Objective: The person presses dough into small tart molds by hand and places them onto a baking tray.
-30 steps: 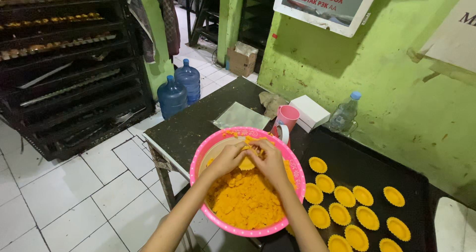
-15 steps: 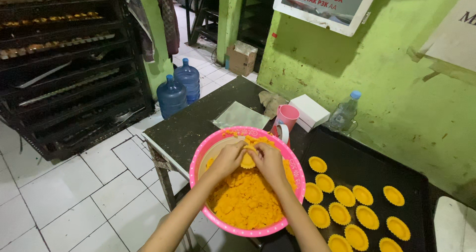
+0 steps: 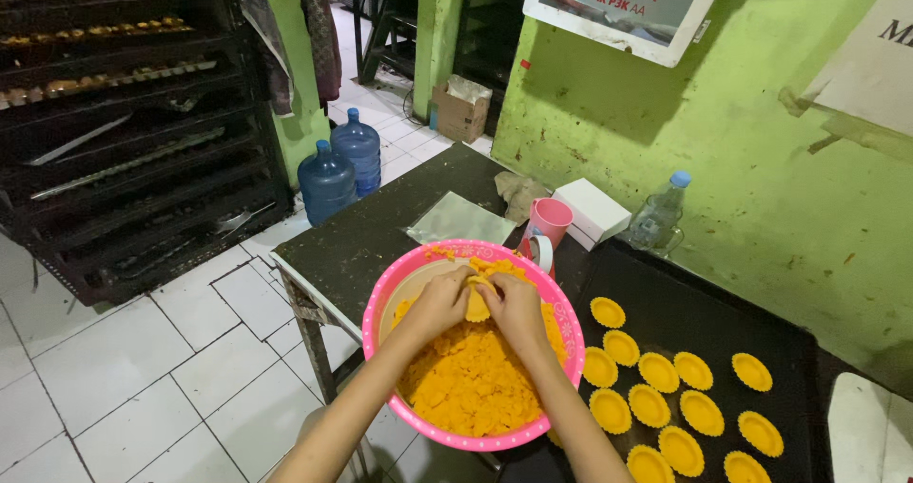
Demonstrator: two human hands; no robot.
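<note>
Orange dough piece (image 3: 477, 304) sits pinched between both sets of fingertips, held just above the heaped orange dough (image 3: 471, 378) in the pink basin (image 3: 399, 288). Left hand (image 3: 439, 302) and right hand (image 3: 514, 308) stay pressed together on it, barely shifted from a second ago. Filled tart shells (image 3: 650, 405) still line the black tray (image 3: 723, 321) alongside.

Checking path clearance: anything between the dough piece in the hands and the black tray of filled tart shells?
Nothing visible stands between. Both hands, left and right, press a small yellow dough piece above the pink plastic basin. Only the basin's rim separates it from the black baking tray, directly beside the basin.
</note>
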